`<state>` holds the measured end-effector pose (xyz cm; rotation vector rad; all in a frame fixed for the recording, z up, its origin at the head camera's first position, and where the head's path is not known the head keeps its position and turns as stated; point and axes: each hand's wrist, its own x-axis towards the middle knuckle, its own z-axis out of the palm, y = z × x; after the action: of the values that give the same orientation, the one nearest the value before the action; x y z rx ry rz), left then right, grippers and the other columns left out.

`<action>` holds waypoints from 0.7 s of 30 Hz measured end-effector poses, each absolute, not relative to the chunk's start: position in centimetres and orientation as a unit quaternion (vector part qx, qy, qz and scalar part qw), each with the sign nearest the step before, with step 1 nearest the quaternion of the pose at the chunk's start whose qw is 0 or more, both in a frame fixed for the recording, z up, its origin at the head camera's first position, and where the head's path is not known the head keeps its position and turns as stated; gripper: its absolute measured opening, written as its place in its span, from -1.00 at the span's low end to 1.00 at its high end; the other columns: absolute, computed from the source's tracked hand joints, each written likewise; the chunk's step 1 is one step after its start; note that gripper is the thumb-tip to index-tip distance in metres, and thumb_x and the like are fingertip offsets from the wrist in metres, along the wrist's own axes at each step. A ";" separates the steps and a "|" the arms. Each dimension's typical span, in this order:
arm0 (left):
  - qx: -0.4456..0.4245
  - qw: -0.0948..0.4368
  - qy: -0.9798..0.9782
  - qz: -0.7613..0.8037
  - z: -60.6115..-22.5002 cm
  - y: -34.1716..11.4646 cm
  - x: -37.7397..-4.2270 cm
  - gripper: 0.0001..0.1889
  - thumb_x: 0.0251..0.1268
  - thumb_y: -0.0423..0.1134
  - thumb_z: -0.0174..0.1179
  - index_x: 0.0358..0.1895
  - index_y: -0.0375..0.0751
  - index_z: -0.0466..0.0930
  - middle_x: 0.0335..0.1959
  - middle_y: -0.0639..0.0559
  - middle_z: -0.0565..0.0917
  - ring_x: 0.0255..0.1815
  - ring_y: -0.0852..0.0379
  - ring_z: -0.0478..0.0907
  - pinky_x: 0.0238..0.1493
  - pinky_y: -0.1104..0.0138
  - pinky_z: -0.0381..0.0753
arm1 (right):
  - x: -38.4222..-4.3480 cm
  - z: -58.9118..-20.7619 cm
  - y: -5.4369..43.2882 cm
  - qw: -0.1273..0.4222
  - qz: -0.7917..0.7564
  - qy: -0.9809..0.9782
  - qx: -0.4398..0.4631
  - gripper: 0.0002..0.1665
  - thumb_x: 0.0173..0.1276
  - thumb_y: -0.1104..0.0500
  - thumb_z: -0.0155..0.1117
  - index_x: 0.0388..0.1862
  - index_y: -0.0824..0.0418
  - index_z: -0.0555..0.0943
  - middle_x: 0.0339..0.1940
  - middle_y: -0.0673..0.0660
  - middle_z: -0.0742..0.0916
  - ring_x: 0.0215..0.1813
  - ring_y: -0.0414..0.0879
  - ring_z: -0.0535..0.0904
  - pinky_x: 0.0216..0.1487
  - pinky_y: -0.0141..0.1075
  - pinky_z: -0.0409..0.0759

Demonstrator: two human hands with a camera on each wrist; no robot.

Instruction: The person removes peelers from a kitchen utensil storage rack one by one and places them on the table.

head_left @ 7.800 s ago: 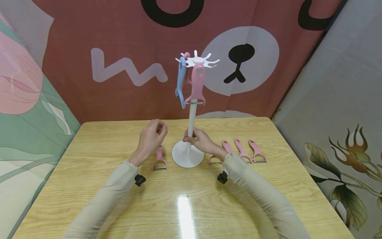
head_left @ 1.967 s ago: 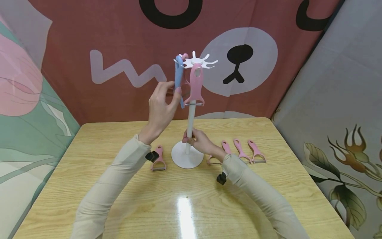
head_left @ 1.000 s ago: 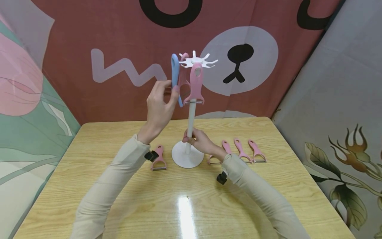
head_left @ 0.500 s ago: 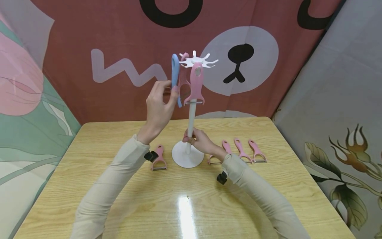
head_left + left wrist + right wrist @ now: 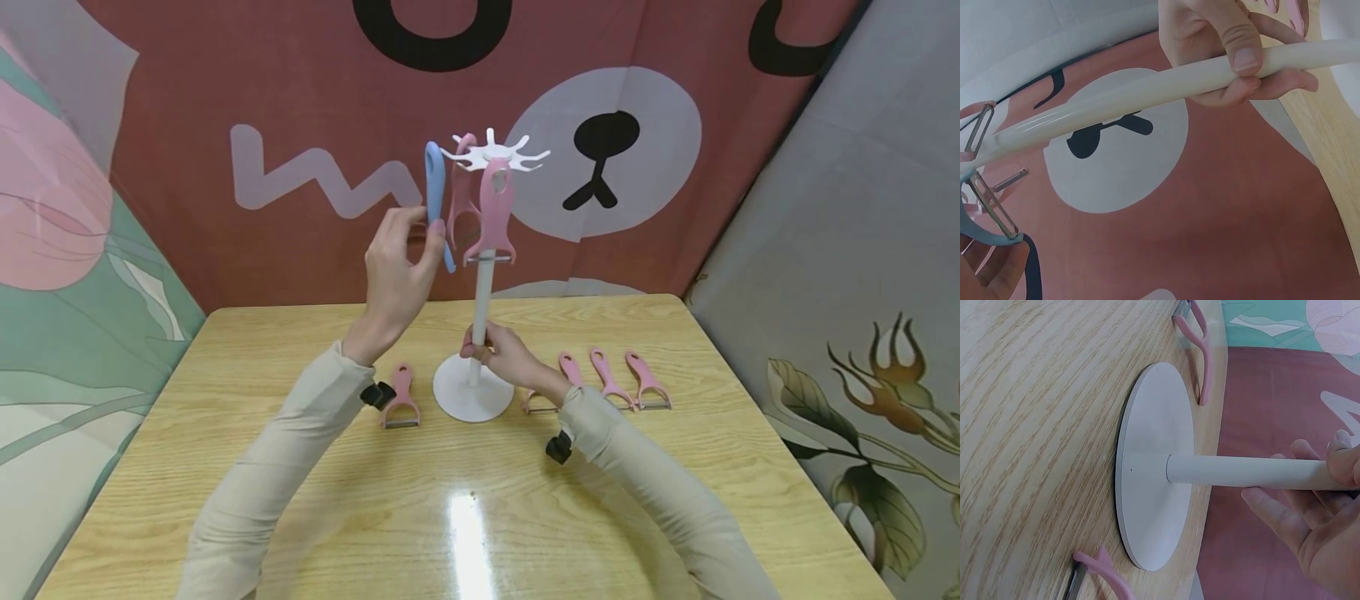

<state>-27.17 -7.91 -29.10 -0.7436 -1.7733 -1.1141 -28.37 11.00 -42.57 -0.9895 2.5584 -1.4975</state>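
Observation:
My left hand [image 5: 393, 271] pinches a blue Y-shaped peeler [image 5: 435, 183] near its lower handle, between thumb and fingers. The peeler is upright, its holed top just left of the white hook arms of a stand [image 5: 483, 304]. In the left wrist view its metal blade [image 5: 994, 206] shows beside the pole. Two pink peelers hang on the stand: one at the front [image 5: 497, 208], one behind at the left [image 5: 461, 196]. My right hand [image 5: 513, 358] grips the pole low down, above the round white base [image 5: 1154, 450]; thumb and fingers wrap it in the right wrist view.
One pink peeler [image 5: 402, 387] lies on the wooden table [image 5: 337, 500] left of the base. Three more lie to the right: one [image 5: 568, 367] partly behind my right wrist, a middle one [image 5: 606, 375] and an outer one [image 5: 645, 382]. Printed cloths [image 5: 300, 250] hang behind the table.
My left hand has risen from low beside the stand to grip the blue peeler, which hung on a hook arm. It has drawn the peeler leftward off it. My right hand keeps its hold.

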 end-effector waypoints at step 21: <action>-0.288 0.457 -0.711 -0.451 -29.7 -8.6 -27.4 -0.76 0.46 -0.27 0.09 -0.07 -0.44 0.58 -0.22 -0.21 0.57 -0.22 -0.02 0.61 -0.14 0.22 0.64 | -26.9 -40.8 10.7 0.008 -0.483 0.815 -0.320 -0.90 0.38 0.42 0.24 -0.20 0.48 0.54 -0.26 0.32 0.69 -0.14 0.15 0.65 -0.11 -0.21 0.58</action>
<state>-27.36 -8.59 -29.68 -0.7105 -1.7519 -1.1114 -26.94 10.70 -40.78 -1.0000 2.5468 -1.5113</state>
